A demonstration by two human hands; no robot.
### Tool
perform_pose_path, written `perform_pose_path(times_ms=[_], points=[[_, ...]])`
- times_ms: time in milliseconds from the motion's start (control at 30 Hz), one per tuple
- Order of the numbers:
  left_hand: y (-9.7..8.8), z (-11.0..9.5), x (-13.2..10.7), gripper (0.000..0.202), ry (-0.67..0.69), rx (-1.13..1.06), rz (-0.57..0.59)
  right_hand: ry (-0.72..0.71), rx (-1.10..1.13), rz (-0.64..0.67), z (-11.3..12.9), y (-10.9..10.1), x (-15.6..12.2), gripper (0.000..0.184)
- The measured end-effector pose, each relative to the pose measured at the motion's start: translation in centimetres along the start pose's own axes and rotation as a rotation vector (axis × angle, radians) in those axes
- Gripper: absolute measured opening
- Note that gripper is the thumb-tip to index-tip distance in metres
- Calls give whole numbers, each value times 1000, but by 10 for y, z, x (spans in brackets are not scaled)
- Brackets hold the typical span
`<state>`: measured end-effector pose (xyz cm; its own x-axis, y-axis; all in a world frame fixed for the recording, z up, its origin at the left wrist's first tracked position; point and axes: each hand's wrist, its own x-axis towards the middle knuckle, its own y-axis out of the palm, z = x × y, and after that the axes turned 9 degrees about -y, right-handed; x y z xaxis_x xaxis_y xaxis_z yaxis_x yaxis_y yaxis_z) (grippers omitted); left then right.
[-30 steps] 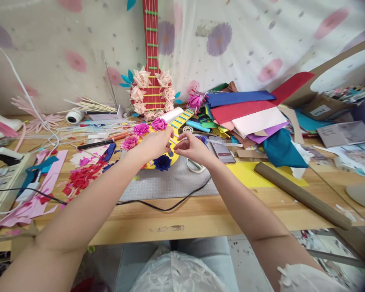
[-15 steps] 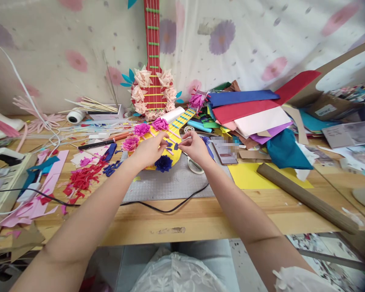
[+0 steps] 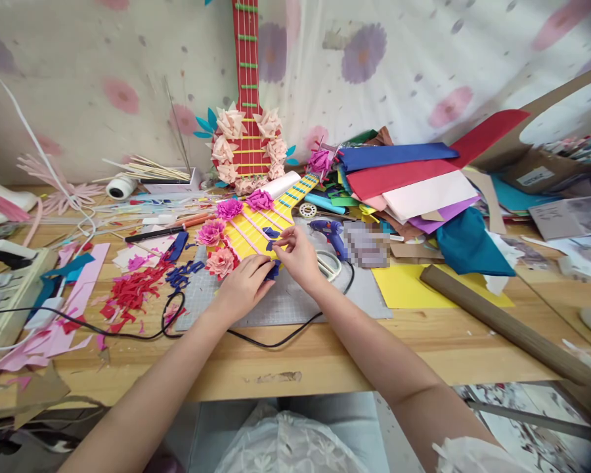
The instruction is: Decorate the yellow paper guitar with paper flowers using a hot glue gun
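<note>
A small yellow paper guitar point(image 3: 256, 233) with pink strings and pink paper flowers point(image 3: 220, 261) lies on a grey cutting mat point(image 3: 295, 299). My left hand point(image 3: 243, 287) rests at the guitar's lower edge, fingers curled over a dark blue paper flower that is mostly hidden. My right hand point(image 3: 298, 256) pinches a small blue paper piece point(image 3: 270, 246) against the guitar body. Another blue piece point(image 3: 270, 232) sits on the strings just above.
A blue glue gun point(image 3: 329, 231) and its black cord point(image 3: 276, 341) lie beside the mat, with scissors point(image 3: 331, 264) nearby. Red paper scraps point(image 3: 132, 289) sit left. A stack of coloured paper point(image 3: 414, 184) fills the right. A brown tube point(image 3: 502, 325) lies diagonally. A red guitar point(image 3: 249, 131) leans behind.
Both hands have drawn back toward me and lowered to the guitar's lower edge. The left hand now covers the dark blue flower. The strings and a peach flower are uncovered.
</note>
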<state>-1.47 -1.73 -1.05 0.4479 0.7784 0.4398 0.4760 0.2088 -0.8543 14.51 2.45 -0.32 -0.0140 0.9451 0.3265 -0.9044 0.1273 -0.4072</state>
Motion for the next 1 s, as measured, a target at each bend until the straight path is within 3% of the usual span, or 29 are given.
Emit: perform_pose_path(times_ms=[233, 600, 1000], points=[[7, 4, -8, 30, 3, -20, -57, -14, -75, 14, 6, 5, -6, 22], [7, 10, -8, 26, 132, -7, -191, 1, -87, 38, 4, 8, -10, 22], [6, 11, -6, 27, 126, -36, -170, 64, 28, 114, -2, 6, -5, 29]])
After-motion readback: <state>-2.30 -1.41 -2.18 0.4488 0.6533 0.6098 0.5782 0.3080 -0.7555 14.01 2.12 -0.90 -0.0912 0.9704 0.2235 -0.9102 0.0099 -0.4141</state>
